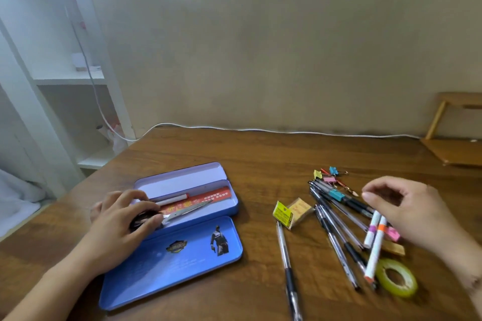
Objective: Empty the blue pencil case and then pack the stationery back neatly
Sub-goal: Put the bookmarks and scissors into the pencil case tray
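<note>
1. Two hands in view. Your left hand (122,219) sits at the left end of the blue pencil case (232,203), fingers curled round the dark handles of the scissors (182,212).
2. Scissors lie inside the case tray, blades pointing right and slightly up, handles under your fingers.
3. Also in the tray: a white pen with red cap (173,200) and a red ruler (208,197), both lying lengthwise behind the scissors.
4. The case is open on the wooden table (260,154). The case lid (182,255) lies flat just in front of the tray, printed side up, its back edge touching the tray.
5. Your right hand (407,206) hovers over the loose pile on the right, fingers loosely curled, thumb and forefinger apart, holding nothing.
6. The pile right of the case: several clear ballpoint pens (336,232) fanned out, one separate pen (285,260) lying nearer the case.
7. Two white markers (375,237) with pink and orange bands lie across the pens, just under your right hand.
8. Coloured binder clips (328,176) sit at the far end of the pile.
9. A yellow staple box (283,214) stands between case and pens.
10. A green tape roll (396,277) lies flat at the near end, beside the marker tips.
11. A pink eraser (392,233) is partly hidden by your right hand.
</note>
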Tool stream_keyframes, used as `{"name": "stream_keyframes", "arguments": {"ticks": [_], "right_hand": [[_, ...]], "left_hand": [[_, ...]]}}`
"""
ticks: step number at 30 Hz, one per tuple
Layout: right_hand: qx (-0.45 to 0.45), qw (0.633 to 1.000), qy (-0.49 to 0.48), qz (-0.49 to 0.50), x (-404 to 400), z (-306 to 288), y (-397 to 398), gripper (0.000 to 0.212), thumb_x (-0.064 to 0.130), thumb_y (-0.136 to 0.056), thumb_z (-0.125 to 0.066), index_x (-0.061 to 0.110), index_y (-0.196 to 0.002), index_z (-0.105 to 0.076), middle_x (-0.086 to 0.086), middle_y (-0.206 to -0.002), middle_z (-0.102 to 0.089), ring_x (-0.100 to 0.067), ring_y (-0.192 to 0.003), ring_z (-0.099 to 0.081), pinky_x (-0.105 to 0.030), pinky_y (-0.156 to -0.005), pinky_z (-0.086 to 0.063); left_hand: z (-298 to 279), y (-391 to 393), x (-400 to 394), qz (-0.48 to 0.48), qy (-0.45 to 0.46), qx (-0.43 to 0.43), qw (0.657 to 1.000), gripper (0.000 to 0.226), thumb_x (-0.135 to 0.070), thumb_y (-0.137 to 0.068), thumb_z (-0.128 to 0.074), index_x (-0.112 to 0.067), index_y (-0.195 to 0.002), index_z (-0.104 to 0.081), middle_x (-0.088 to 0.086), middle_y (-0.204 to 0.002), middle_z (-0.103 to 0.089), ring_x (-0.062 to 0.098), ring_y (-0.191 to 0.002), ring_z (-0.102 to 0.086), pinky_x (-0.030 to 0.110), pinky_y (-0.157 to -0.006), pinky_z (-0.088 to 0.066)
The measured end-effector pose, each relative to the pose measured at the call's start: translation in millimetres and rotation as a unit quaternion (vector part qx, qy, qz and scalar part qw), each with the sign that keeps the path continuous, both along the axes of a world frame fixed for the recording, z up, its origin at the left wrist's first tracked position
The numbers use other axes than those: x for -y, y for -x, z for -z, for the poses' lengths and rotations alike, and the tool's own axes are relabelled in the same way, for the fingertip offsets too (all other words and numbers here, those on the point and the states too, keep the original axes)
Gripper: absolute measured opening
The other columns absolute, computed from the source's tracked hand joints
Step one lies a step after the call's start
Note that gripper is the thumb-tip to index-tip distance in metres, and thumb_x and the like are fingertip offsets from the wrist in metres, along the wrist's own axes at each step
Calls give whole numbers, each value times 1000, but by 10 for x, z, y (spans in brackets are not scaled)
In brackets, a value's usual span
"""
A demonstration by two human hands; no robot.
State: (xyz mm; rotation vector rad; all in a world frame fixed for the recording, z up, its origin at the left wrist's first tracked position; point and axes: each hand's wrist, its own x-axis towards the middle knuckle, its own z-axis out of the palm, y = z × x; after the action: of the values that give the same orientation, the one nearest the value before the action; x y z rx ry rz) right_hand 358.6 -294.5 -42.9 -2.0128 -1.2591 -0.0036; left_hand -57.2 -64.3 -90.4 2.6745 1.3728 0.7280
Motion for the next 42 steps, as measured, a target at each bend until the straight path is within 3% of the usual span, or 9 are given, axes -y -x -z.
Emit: {"name": "stream_keyframes", "arguments": {"ticks": [5,10,13,18,24,29,33,36,42], "right_hand": [[83,977,189,-55,76,-99,-113,27,19,-87,-66,45,-88,-61,24,-95,-55,-1,-96,-51,-23,-81,-48],[91,961,231,-119,176,-191,-153,34,12,-86,-65,46,-81,-63,28,-103,-47,1,-106,-40,-28,-92,-45],[85,944,272,-167,212,-193,-160,24,21,-82,-72,44,-83,-66,30,-110,-42,3,-113,-35,-28,-97,-42],[93,945,261,-176,145,-95,-206,20,29,-78,-77,43,-74,-62,32,-108,-41,3,-114,-33,-31,-100,-42],[145,964,100,-198,110,-51,-130,24,26,-82,-72,47,-80,-61,30,-96,-54,-2,-108,-43,-35,-88,-47],[165,959,-35,-227,-14,78,207,13,41,-86,-62,36,-95,-70,28,-94,-59,-3,-92,-56,-29,-75,-46],[230,939,-80,-241,-264,52,561,18,40,-83,-58,30,-89,-72,22,-91,-62,-4,-87,-56,-31,-71,-47],[191,941,-83,-265,-625,-109,828,8,31,-81,-70,31,-88,-73,23,-88,-64,-6,-87,-58,-28,-72,-48],[209,942,-29,-260,-1590,-84,1520,18,14,-75,-79,30,-78,-73,17,-79,-69,-13,-79,-57,-31,-65,-49]], "left_hand": [[-253,-444,188,-7,-56,73,996,49,-64,-78,-41,-30,-94,-73,-5,-106,-61,29,-107,-46,43,-88,-35],[-504,-1435,840,154,3,90,984,39,-59,-81,-47,-33,-99,-69,-21,-99,-59,12,-102,-49,33,-86,-43],[-561,-2021,1371,261,31,18,965,37,-63,-85,-44,-38,-106,-62,-23,-97,-55,4,-99,-43,27,-87,-41],[-430,-2476,1685,311,-5,-37,950,35,-60,-87,-45,-32,-101,-61,-16,-98,-59,10,-95,-45,30,-86,-40],[-441,-2383,1552,292,8,39,956,20,-40,-92,-50,-27,-101,-63,-6,-90,-68,17,-84,-59,33,-76,-48],[-592,-1939,1259,257,34,85,962,15,-35,-91,-60,-28,-101,-69,-12,-90,-67,6,-79,-51,15,-69,-38],[-693,-1288,938,218,15,99,971,14,-39,-89,-62,-31,-97,-69,-15,-88,-65,4,-82,-54,18,-70,-43],[-692,-714,437,105,0,165,981,8,-22,-85,-72,-30,-88,-71,-16,-86,-66,4,-79,-58,18,-71,-44],[-444,-71,-217,-36,75,151,985,28,-17,-79,-76,-43,-75,-69,-18,-90,-64,12,-90,-60,41,-90,-47]]}}
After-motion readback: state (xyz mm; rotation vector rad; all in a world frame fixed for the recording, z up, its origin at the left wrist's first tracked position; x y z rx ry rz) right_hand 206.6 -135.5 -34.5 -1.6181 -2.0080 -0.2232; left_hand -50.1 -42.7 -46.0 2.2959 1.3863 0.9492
